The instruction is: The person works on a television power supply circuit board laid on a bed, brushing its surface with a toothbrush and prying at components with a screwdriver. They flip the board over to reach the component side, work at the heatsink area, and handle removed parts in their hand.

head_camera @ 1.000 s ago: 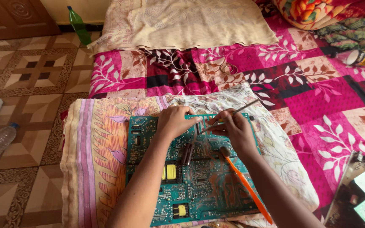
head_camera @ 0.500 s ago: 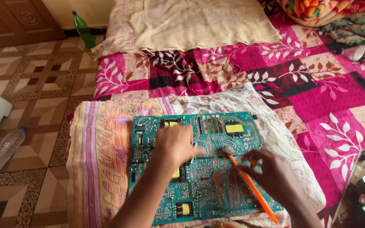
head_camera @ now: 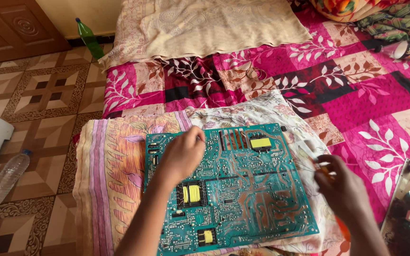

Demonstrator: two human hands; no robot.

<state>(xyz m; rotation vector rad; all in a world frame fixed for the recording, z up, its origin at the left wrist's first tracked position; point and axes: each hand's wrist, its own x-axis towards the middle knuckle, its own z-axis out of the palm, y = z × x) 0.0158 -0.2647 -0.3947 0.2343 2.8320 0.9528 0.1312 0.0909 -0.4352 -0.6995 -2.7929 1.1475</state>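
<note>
Green circuit board point(head_camera: 243, 189) flat on patterned cloth point(head_camera: 115, 170)

The green circuit board point(head_camera: 243, 189) looks hard and a bit shiny, with glossy yellow plastic parts. At its 9 o'clock, the striped cloth point(head_camera: 112, 175) looks soft and matt.

Even, soft daylight fills the scene, bright but not harsh, with no single strong source showing. Colours look saturated. Shadows are faint: a soft one lies under the left hand point(head_camera: 182, 154) on the green circuit board point(head_camera: 243, 199), falling toward 6 o'clock. The right hand point(head_camera: 345, 189), at 4 o'clock, is slightly smeared by motion blur, its fingers point(head_camera: 322, 167) indistinct. The board's fine tracks stay fairly sharp at centre. A mild sheen sits on the plastic bottle point(head_camera: 5, 178) at 9 o'clock. Wide-angle stretching bends the floor tiles point(head_camera: 48, 90) toward the frame's edges.
</note>
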